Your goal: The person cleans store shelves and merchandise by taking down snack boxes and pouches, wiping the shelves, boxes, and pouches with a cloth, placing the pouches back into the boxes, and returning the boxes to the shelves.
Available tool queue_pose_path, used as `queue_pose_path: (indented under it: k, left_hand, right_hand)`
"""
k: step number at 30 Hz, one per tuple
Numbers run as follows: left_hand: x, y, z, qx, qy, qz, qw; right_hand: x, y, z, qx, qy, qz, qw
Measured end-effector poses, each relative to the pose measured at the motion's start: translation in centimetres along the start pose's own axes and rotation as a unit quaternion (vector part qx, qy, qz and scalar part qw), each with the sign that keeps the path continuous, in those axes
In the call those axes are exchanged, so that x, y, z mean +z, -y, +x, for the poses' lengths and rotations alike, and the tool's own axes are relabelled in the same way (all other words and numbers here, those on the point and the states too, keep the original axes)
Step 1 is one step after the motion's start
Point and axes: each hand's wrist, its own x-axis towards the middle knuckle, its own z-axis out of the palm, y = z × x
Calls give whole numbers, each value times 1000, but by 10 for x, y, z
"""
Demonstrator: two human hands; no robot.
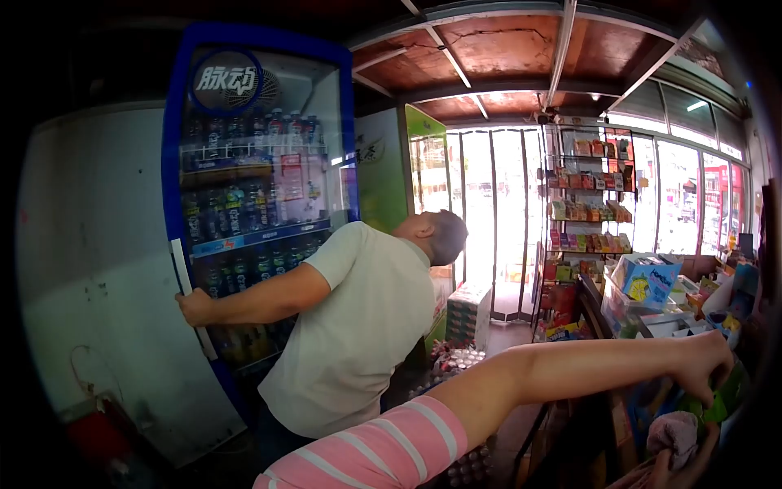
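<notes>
My left arm, in a pink and white striped sleeve, stretches across the lower view to the right. At its end my left hand (707, 364) curls its fingers down onto a bright green plastic bag (717, 410). Below it, at the lower right edge, my right hand (694, 470) is partly in shadow and partly cut off. Its fingers close round a bunched greyish-pink cloth (673, 433), which touches the lower side of the green bag. What lies inside the bag is hidden.
A co-worker in a light shirt (350, 342) grips the edge of a blue-framed drinks fridge (175, 163). Bottle packs (460, 359) and a stacked carton (468, 314) stand on the floor. A snack rack (590, 216) and a blue lemon-print box (648, 279) are at right.
</notes>
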Motion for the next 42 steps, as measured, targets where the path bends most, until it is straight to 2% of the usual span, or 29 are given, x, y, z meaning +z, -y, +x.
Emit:
queue_pose_path:
  k: [4, 8, 10, 13, 16, 18, 20, 22, 25, 27, 30, 32, 34, 40, 42]
  left_hand:
    - [-1, -3, -1, 4, -25, 10, 1000]
    - [-6, -4, -1, 9, 2, -13, 1000]
    - [-11, -9, 1, -22, 36, 12, 999]
    - [-15, -14, 2, -12, 48, 34, 998]
    - [-18, -14, 3, 4, 62, 39, 997]
    - [-18, -20, 4, -6, 79, 80, 994]
    - [-21, -22, 4, 2, 79, 66, 995]
    - [-31, -30, 3, 25, 80, 55, 995]
    - [-39, -33, 5, 46, 96, 25, 994]
    - [-44, -39, 6, -20, 169, 35, 985]
    - [-42, -39, 8, -23, 174, 40, 984]
    - [-42, -41, 4, -18, 165, 59, 984]
    - [-34, -34, -1, 98, 51, 72, 991]
    - [-26, -33, -10, 68, 17, 104, 992]
    - [-14, -26, -10, 95, -54, 135, 985]
  right_hand:
    - [0, -1, 1, 7, 0, -23, 1000]
    - [2, -1, 1, 19, 2, -55, 998]
    - [2, -4, 1, 28, 0, -83, 996]
    - [2, -4, -3, 37, 3, -120, 992]
    - [7, -5, -1, 41, -1, -101, 994]
    - [20, -22, -5, 0, -54, 98, 994]
    - [11, -20, -5, 16, -8, 38, 999]
    - [12, -13, -3, -7, -53, 3, 999]
    - [9, -10, -2, -3, -50, -10, 999]
    - [11, -13, -2, -4, -55, -30, 998]
    - [10, -13, -3, -7, -51, -45, 998]
    - [10, -12, -2, -5, -44, -54, 998]
    - [11, -10, -3, -6, -43, -43, 998]
    - [14, -11, -3, -15, -65, -15, 998]
    - [15, -17, -3, -34, -59, 8, 998]
